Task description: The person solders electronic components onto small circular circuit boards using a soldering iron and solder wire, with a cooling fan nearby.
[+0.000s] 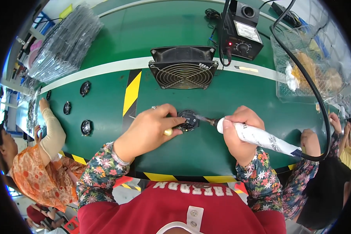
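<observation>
My right hand (242,134) grips a soldering iron (263,138) by its white-wrapped handle, the tip pointing left. That tip meets the right side of a small round black part (190,124), and a pale wisp of smoke shows there. My left hand (150,128) is closed, its fingertips at the part's left edge. Tucked in its fingers is a slim tool with a pale yellow end (168,132); a thin point sticks out behind the hand. Its exact kind is hidden by the fingers.
A black fan (183,72) stands beyond the part. Behind it to the right is a soldering station (243,41), its cable looping down the right. Round black parts (86,127) lie left, near stacked clear trays (64,45). A clear basket (280,91) stands right. Co-workers sit either side.
</observation>
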{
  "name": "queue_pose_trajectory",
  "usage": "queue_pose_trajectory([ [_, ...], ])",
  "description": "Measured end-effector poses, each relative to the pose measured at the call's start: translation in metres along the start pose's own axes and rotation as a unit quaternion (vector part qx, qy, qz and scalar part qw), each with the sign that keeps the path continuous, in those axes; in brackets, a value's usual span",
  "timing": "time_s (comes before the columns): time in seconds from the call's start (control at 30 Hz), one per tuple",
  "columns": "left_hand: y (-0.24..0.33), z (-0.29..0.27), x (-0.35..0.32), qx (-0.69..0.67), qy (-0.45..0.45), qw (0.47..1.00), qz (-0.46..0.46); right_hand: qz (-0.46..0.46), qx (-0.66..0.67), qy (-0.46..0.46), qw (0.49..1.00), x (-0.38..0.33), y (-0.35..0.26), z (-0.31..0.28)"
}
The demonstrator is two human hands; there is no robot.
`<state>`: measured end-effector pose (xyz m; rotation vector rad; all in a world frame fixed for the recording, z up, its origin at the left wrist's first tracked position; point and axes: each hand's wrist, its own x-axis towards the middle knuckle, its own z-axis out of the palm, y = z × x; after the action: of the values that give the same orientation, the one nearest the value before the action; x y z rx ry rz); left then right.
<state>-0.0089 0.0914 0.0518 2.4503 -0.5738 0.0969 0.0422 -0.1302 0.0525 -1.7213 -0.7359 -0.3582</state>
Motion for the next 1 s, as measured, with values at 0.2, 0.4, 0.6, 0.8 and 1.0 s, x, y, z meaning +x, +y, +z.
queue_pose_trajectory([
  [0.2,0.008,-0.023,0.025,-0.168,0.219,0.958,0.082,0.034,0.002,-0.032,0.999,-0.002,0.005,0.002],
  [0.4,-0.002,0.005,0.021,-0.209,0.197,0.954,0.092,0.031,-0.003,-0.048,0.998,0.002,0.004,0.005],
  [0.6,-0.01,0.012,0.021,-0.22,0.187,0.952,0.106,0.041,-0.009,-0.031,0.999,0.002,0.007,0.008],
  [0.8,-0.01,0.013,0.02,-0.223,0.168,0.955,0.098,0.053,-0.014,-0.043,0.998,0.004,0.004,0.009],
  [1.0,-0.009,0.02,0.022,-0.241,0.206,0.943,0.106,0.054,-0.021,-0.043,0.997,0.004,0.004,0.009],
])
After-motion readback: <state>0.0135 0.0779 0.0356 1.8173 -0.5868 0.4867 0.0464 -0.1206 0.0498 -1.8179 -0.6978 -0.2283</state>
